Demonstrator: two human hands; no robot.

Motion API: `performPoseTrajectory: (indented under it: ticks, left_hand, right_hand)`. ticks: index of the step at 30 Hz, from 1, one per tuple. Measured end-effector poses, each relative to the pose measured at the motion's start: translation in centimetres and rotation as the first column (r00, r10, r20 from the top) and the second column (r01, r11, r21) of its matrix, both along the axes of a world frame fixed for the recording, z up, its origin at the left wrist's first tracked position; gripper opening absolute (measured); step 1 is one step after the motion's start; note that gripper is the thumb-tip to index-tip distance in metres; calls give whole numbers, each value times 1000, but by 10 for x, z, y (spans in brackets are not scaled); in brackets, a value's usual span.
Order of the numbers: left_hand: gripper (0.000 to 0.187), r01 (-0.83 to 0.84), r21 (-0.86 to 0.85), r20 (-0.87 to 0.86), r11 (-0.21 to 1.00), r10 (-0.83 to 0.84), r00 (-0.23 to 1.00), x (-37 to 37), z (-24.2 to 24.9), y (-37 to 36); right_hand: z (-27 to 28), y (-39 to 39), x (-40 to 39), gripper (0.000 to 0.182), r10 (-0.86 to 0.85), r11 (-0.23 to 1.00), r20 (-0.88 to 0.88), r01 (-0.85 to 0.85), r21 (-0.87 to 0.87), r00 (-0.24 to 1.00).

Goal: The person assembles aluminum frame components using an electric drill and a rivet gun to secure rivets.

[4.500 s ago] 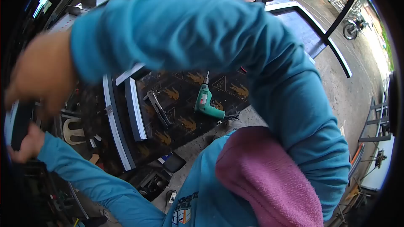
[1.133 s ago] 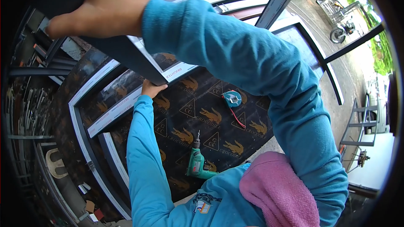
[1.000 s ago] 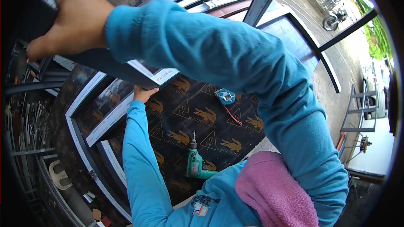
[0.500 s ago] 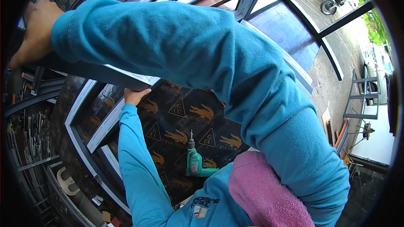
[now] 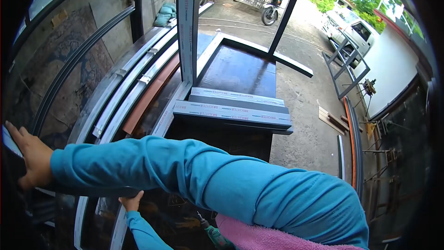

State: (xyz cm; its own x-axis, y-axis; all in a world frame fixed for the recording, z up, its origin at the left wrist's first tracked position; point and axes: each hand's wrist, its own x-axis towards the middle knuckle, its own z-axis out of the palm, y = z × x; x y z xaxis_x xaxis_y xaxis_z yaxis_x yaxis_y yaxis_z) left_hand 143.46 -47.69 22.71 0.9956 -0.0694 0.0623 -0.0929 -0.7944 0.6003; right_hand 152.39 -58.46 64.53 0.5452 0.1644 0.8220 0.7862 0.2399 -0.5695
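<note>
My right arm in a blue sleeve reaches across to the far left, where my right hand (image 5: 34, 157) is wrapped round a dark metal profile (image 5: 99, 190). Below that forearm, my left hand (image 5: 132, 201) grips the profile's nearer end, with its fingers partly hidden behind it. A green drill (image 5: 215, 236) lies on the black worktop (image 5: 162, 222), close to my body and partly covered by a pink towel (image 5: 263, 234).
Stacked labelled profiles (image 5: 236, 111) lie ahead on the bench, beside an upright post (image 5: 187, 28). Long curved-looking rails (image 5: 134, 83) run along the left. Motorbikes (image 5: 273, 7), a white vehicle (image 5: 354, 34) and a metal frame (image 5: 347, 65) stand beyond.
The view has swung up and to the right, showing more of the yard. Both hands now appear lower in the view, still on the dark profile. The drill is more hidden.
</note>
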Motion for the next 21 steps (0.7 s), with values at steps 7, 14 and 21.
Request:
performPoseTrajectory:
  ticks: [7, 14, 21]
  left_hand:
    - [82, -58, 24, -71, 998, 59, 996, -6, 20, -11]
    - [79, -26, 12, 1, 1000, 26, 1000, -6, 8, -6]
    - [82, -40, -24, -17, 999, 39, 999, -10, 20, -11]
  right_hand:
    - [-5, -7, -11, 117, -80, 997, -6, 80, -16, 997]
    - [-4, -23, -15, 109, -60, 996, 14, 58, 67, 998]
    - [0, -39, -24, 110, -34, 999, -26, 34, 5, 999]
